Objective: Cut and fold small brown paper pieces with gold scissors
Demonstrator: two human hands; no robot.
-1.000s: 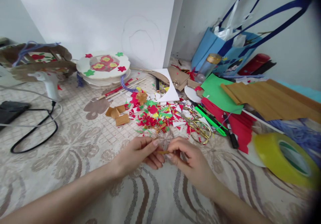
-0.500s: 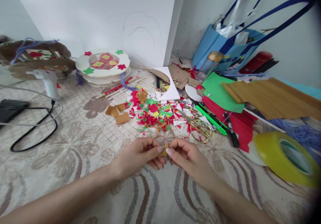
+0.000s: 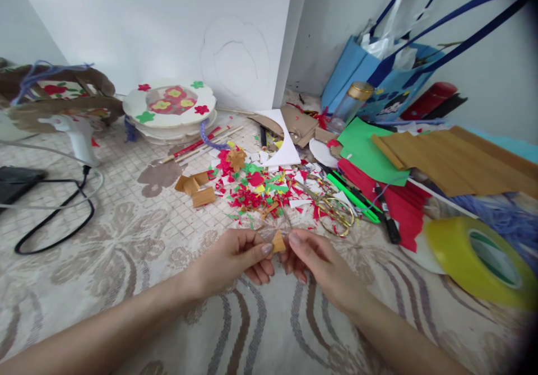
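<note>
Both hands meet low in the middle of the view, above the patterned tablecloth point(image 3: 126, 251). The left hand point(image 3: 235, 257) pinches a small brown paper piece point(image 3: 278, 242) between thumb and forefinger, and its other fingers are curled under. The right hand point(image 3: 319, 265) comes from the other side. Its thumb and forefinger are narrow and close on the right edge of the same piece, so the piece stands between the two sets of fingertips, a little above the cloth. I cannot tell how firmly the right fingers press it.

Just behind the hands lies a heap of paper scraps point(image 3: 260, 190) in red, green, yellow and white. Gold scissors point(image 3: 334, 212) lie at its right edge, near the right hand. Beside them are a green marker point(image 3: 353, 198) and a black marker point(image 3: 386, 223), which rest partly on red paper point(image 3: 399, 207). A yellow tape roll point(image 3: 474, 260) lies far right. Some folded brown pieces point(image 3: 195, 187) sit left of the scraps. Further back I see a decorated plate point(image 3: 170, 103) with flower shapes, a white glue gun point(image 3: 73, 134) with a black cable point(image 3: 54, 218), a green sheet point(image 3: 370, 156), a brown sheet point(image 3: 454, 162) and a blue bag point(image 3: 378, 83) against the wall.
</note>
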